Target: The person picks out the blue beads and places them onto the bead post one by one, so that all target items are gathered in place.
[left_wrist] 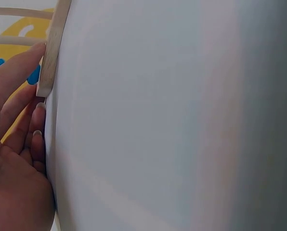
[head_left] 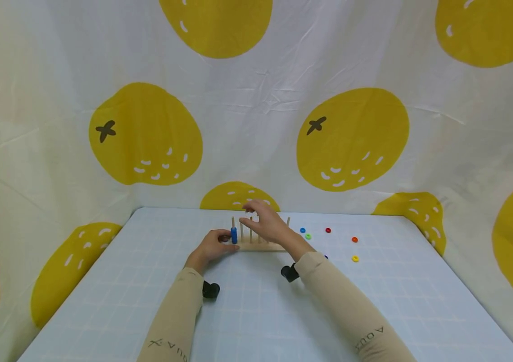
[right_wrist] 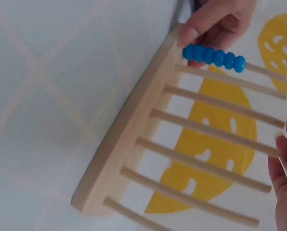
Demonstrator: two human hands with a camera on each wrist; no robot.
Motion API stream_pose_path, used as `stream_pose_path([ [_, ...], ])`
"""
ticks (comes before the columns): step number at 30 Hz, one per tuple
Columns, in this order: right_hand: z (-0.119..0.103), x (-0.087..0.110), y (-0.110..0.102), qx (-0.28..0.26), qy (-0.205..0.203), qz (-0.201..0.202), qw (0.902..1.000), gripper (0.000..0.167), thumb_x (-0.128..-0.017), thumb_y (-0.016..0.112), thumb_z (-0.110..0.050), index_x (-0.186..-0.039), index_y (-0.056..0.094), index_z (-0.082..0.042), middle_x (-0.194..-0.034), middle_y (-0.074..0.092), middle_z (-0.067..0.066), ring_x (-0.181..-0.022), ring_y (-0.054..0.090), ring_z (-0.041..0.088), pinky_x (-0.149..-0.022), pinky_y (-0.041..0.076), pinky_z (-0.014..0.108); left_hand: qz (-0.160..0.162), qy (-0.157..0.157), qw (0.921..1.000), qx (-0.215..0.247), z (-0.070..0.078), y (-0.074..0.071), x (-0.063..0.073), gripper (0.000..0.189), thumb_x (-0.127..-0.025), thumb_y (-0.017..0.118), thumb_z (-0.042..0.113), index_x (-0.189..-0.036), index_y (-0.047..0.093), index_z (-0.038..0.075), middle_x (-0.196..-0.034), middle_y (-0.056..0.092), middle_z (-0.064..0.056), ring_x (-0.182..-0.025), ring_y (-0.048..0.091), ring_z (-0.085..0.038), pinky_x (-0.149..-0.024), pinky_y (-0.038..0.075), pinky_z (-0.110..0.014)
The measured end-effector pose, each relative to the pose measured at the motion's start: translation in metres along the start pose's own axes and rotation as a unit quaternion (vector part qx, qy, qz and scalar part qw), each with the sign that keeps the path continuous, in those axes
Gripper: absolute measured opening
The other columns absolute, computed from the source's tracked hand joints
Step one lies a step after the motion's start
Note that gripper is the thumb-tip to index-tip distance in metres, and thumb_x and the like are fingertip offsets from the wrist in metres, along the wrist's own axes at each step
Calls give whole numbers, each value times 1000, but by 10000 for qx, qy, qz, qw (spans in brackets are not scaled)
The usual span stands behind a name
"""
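Observation:
A wooden peg stand [head_left: 261, 247] has several upright pegs in a row. Stacked blue rings [right_wrist: 213, 57] fill the lower part of its leftmost peg; the other pegs seen in the right wrist view are bare. My left hand [head_left: 213, 245] grips the left end of the base, thumb in front and fingers behind. In the left wrist view, that thumb and fingers [left_wrist: 18, 77] lie around the base's end. My right hand [head_left: 267, 221] is over the pegs, thumb and fingers apart, and no object shows between them. The right wrist view catches only part of this hand.
Loose rings lie right of the stand: blue [head_left: 303, 230], green [head_left: 308, 236], red [head_left: 328, 230], orange [head_left: 354, 240] and yellow [head_left: 355, 259]. A dark blue ring [head_left: 326, 257] is partly hidden by my right sleeve. A patterned curtain [head_left: 256, 125] stands behind the table [head_left: 256, 311].

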State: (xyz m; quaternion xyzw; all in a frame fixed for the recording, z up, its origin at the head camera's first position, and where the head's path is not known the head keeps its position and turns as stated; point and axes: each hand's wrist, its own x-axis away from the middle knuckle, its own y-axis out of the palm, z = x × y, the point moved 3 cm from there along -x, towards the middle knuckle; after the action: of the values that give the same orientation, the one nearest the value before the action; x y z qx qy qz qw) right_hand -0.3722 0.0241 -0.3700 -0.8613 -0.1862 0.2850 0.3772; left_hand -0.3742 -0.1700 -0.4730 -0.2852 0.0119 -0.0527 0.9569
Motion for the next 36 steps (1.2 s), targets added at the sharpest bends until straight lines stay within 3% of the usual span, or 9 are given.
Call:
stream_pose_path([
  [10,17,25,-34,49,109,356,9993,38,-100,70,-24,-132,62,-5,-126,62,12,-118,58,28,-96,52,44,-5,-221,9997,81,-2,2,-1,52,-86,84,20,-131,65,2,-124,66,-13,-114,58,-29,-105,47,-48],
  [24,60,60,-68,90,311,683,9971,34,-100,68,-20,-128,63,-2,-120,63,15,-110,59,34,-91,53,47,-12,-168,9998,99,-4,2,-3,54,-86,85,20,-132,65,1,-126,65,-14,-116,58,-30,-105,47,-48],
  [36,105,73,-76,214,1134,636,9913,34,-101,67,-19,-127,62,3,-119,64,21,-107,59,34,-92,52,48,7,-219,9996,161,1,1,3,54,-85,85,19,-132,64,0,-126,65,-15,-115,58,-31,-104,47,-48],
])
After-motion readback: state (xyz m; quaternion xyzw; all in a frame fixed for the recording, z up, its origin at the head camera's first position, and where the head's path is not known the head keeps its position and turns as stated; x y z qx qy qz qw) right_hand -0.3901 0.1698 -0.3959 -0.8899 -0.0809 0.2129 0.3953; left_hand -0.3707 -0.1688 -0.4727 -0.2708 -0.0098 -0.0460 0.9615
